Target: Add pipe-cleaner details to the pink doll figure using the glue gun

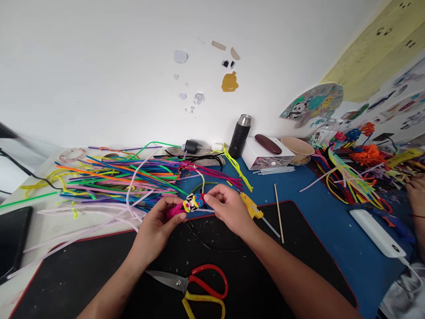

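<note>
A small pipe-cleaner figure point(190, 204) with a magenta body, a black, white and yellow face and a blue top is held above the black mat point(272, 261). My left hand point(162, 219) wraps its fingers and thumb round the magenta part. At the other end, my right hand point(226, 204) pinches a small red piece at the blue top. Below both hands lie scissors point(186, 283) with one red and one yellow handle. A yellow glue gun point(251, 206) with a clear glue stick rests just beyond my right hand, partly hidden by it.
Loose pipe cleaners point(122, 177) in many colours cover the left and back. A wooden stick point(279, 212), a black thermos point(239, 136), a white box point(265, 153) and a bowl point(298, 149) stand or lie rightward. Another person's hand point(416, 192) shows at the right edge, near a white power bank point(377, 232).
</note>
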